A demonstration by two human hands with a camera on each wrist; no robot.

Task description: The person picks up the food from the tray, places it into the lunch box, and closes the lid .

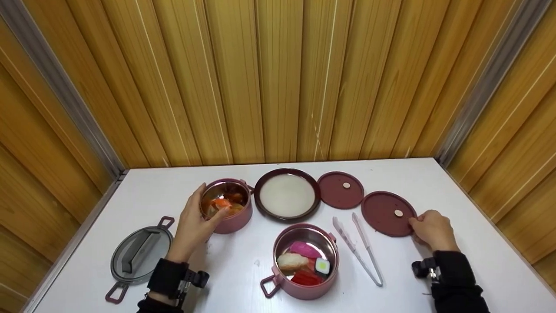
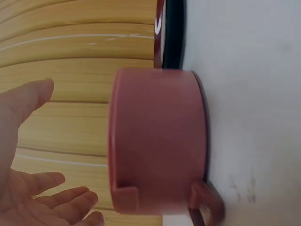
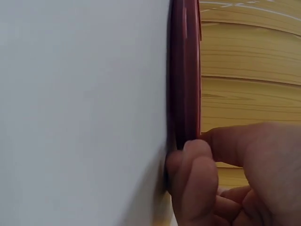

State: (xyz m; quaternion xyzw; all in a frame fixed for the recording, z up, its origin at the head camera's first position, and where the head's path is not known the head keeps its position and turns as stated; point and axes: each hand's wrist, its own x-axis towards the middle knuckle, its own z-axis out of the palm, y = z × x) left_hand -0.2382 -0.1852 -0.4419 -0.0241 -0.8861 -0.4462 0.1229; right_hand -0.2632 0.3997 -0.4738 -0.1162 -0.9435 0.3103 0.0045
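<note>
My left hand (image 1: 195,224) is beside the left pink pot (image 1: 238,222), thumb and fingers spread around its rim. In the left wrist view these fingers (image 2: 70,202) are apart from the pot's wall (image 2: 157,136). Orange and brown food-like pieces (image 1: 223,203) lie inside that pot. On the right, my right hand (image 1: 435,229) pinches the edge of a round maroon lid (image 1: 382,215), which bears a small pale disc. The right wrist view shows thumb and fingers on either face of the lid's rim (image 3: 186,84), close to the tabletop.
A second pink pot (image 1: 306,293) with sushi-like pieces stands at the front middle. Tongs (image 1: 355,252) lie to its right. Behind are a brown-rimmed plate (image 1: 286,195) and another maroon lid (image 1: 336,195). A grey lid with a handle (image 1: 141,254) lies left. Wood-patterned walls (image 1: 278,87) enclose the table.
</note>
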